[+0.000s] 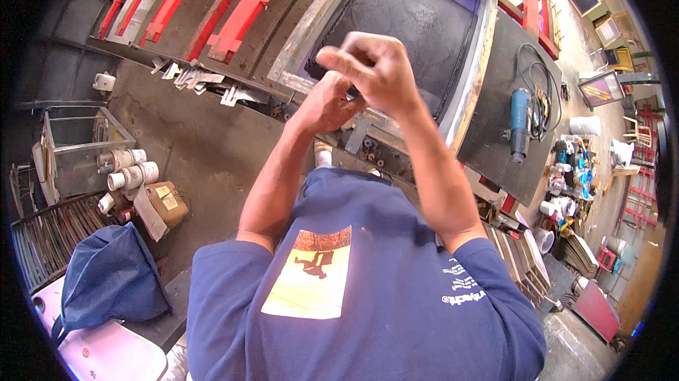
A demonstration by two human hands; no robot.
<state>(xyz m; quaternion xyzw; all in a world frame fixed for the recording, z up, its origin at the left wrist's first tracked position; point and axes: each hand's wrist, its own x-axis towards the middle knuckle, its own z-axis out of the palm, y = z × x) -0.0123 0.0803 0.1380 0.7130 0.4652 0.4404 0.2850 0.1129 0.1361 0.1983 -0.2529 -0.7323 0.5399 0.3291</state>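
Head view: my right hand [375, 70] and left hand [331, 101], fingers curled, meet over one framed dark printing screen [417, 24], tilted, its long axis running away from me. Whether they grip anything, I cannot tell. One blue heat gun [520, 120] lies rightward.

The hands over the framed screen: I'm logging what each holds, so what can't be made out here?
Head view:
- Left hand: palm and fingers hidden behind the right hand.
- Anything pinched by the right hand's fingers: too small and blurred.
- Framed screen: near edge covered by both hands.
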